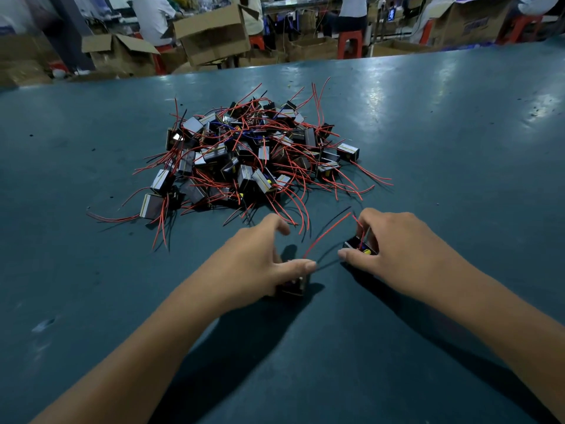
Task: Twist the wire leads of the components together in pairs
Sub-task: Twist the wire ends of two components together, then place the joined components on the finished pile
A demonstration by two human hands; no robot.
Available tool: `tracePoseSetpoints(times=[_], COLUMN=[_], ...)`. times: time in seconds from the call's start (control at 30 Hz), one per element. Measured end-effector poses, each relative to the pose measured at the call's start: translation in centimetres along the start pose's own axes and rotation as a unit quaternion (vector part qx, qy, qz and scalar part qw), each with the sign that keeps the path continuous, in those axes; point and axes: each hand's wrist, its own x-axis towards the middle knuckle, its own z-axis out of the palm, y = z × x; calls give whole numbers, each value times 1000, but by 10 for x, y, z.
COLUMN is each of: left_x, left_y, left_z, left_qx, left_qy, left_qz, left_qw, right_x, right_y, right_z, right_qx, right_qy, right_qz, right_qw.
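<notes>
Left hand (266,258) gripping one component (293,286), right hand (388,243) another (359,244); keep both clamped; cross red lead (328,232) over its partner, then twist evenly

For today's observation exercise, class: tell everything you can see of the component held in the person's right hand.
The component is a small dark boxy block, seemingly a wound coil, with a yellow spot on its near face. The right hand grips it, thumb in front and fingers curled over the top, low over the green table. Its red lead and a black one run left towards the left hand. Its far side is hidden.
</notes>
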Motion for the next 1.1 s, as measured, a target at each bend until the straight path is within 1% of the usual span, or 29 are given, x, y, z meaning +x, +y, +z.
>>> tracePoseSetpoints(times=[0.07,0.1,0.2,0.33,0.5,0.63,0.67,0.73,0.87,0.97,1.03,1.1], left_x=[1,1,2,3,1,0,-1,-2,0,3,5,7], left_y=[5,7,10,11,9,9,10,12,14,14,13,11], left_z=[7,8,13,17,10,5,6,11,22,27,27,26], left_qx=[-81,-100,-131,-145,-182,-226,-227,-193,-90,-55,-52,-66], left_qy=[-20,-24,-15,-10,-11,-68,-83,-97,-87,-65,-43,-21], left_qz=[8,10,2,-6,13,81,100,137,204,220,225,221], left_qw=[997,995,991,989,983,968,965,967,971,972,972,973], right_x=[-2,-3,-5,-5,3,15,18,25,50,76,88,94], right_y=[-5,-5,-6,-3,14,43,54,79,137,183,206,218], right_z=[-1,-2,-5,-4,-13,-35,-42,-57,-84,-104,-109,-105], right_qx=[27,40,58,36,9,45,63,80,23,-22,-23,-11], right_qy=[-10,-19,-30,-26,13,85,105,132,147,152,158,169], right_qz=[0,4,16,40,76,115,132,167,234,300,333,348], right_qw=[1000,999,998,998,997,989,984,974,961,941,929,922])
